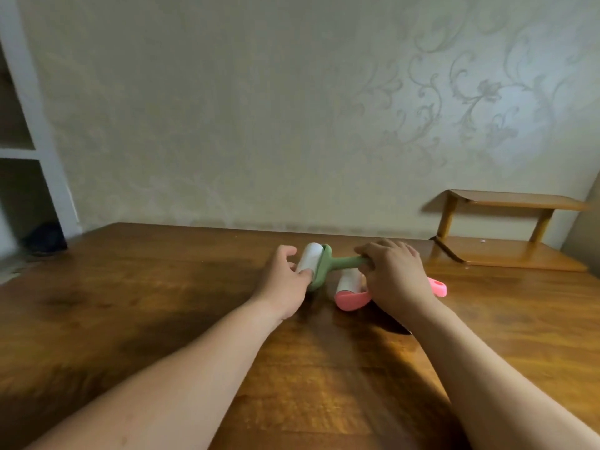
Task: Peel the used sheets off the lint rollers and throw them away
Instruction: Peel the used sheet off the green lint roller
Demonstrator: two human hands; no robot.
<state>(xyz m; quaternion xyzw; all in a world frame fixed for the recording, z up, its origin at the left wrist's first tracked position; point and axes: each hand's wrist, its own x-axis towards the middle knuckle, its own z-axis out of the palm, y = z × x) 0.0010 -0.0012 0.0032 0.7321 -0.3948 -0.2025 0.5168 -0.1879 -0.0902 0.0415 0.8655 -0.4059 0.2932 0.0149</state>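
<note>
Near frame centre, the right hand (pixel 394 274) has its grip closed on the green roller (pixel 319 264) handle; the left hand (pixel 285 280) pinches the white roll's end, fingers partly open. The pink roller (pixel 349 292) lies on the table (pixel 162 319) just below. A sheet could tear partway if pulled crooked. No sheet edge or bin shows; the right hand hides the pink handle's middle.

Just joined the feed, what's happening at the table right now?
A person has the green lint roller: the right hand grips its handle, and the left hand is at the white roll, fingers on its near end. No sheet looks peeled off yet. The pink roller lies on the wooden table, partly under the right hand. No bin is in view.
</note>
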